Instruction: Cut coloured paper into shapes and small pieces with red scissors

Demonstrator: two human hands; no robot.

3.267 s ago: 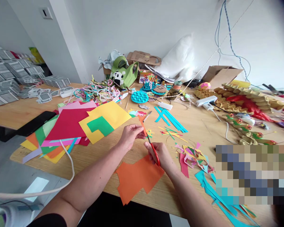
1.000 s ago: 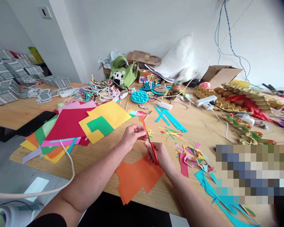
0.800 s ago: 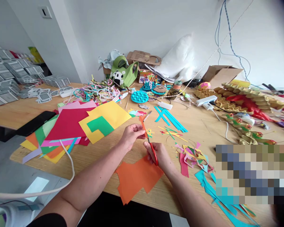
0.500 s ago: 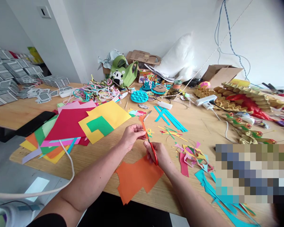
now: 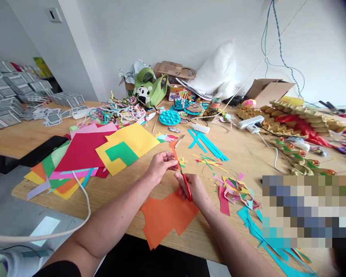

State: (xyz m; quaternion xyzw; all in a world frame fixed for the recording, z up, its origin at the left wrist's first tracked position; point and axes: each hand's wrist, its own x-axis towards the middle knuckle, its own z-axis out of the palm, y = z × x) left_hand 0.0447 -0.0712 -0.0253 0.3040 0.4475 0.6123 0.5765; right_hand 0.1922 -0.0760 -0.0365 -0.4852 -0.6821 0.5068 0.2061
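My right hand (image 5: 196,188) is closed around the red handles of a pair of scissors (image 5: 187,185), whose blades point away from me, slightly apart. Between the thumb and fingers of my left hand (image 5: 160,166) is pinched a narrow piece of orange paper (image 5: 174,151), lying against the blades. Below both hands a larger orange sheet (image 5: 170,215) with cut-out edges rests at the table's front edge. Small yellow and green snippets (image 5: 183,161) lie just beyond the blades, and small coloured paper cut-outs (image 5: 165,137) are farther back.
Coloured paper sheets (image 5: 80,150) and a black phone-like slab (image 5: 43,150) lie left. Blue strips (image 5: 209,144) and paper scraps (image 5: 236,190) are to the right. A white power strip (image 5: 250,122), egg trays (image 5: 305,119) and a green panda bag (image 5: 152,88) stand behind.
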